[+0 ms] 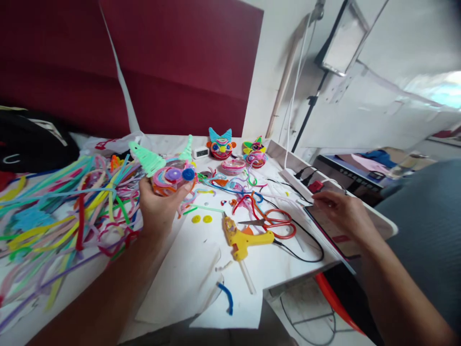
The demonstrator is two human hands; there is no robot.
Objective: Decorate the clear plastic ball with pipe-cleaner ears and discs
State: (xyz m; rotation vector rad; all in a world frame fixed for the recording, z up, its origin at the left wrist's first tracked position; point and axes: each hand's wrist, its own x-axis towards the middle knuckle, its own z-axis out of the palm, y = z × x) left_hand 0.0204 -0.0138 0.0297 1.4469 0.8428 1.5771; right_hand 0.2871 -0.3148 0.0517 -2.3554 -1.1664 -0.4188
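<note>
A pipe-cleaner animal head [174,178] with pale green pointed ears, a purple disc and a dark blue disc is gripped by my left hand [158,206], raised above the table. My right hand [344,214] is over a tablet [334,235] at the table's right edge, close to the power strip [297,182]. Its fingers are curled with the tips together, and whatever they may hold is too small to make out. Between my hands lie a yellow glue gun [247,238] with a clear glue stick in it and orange-handled scissors [275,223].
Loose pipe cleaners [68,202] heap up on the left. Behind stand a blue-eared head [221,144], a yellow-eared one [255,151] and a small clock [200,153]. Two yellow discs [201,219] and a blue piece [226,298] lie nearer me. A black cord [306,259] loops at the right.
</note>
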